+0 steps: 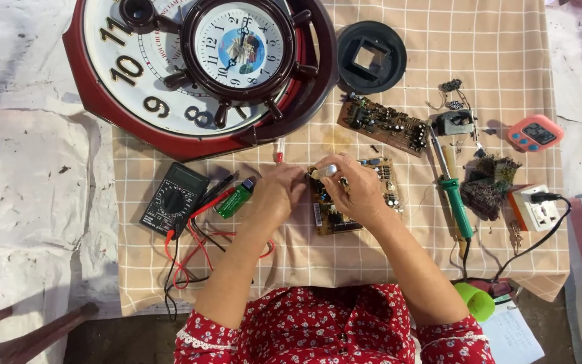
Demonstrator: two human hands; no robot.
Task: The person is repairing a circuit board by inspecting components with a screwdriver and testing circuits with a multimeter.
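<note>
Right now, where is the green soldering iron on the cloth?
In the head view, the green soldering iron lies on the right side of the checked cloth, right of the right hand, between the circuit board and the white socket.

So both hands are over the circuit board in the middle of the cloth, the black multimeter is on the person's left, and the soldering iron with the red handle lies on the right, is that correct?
Not quite. The head view shows the soldering iron has a green handle, not a red one. The rest stands: the left hand and right hand are over the circuit board in the middle of the cloth, and the black multimeter lies on the person's left.
</note>
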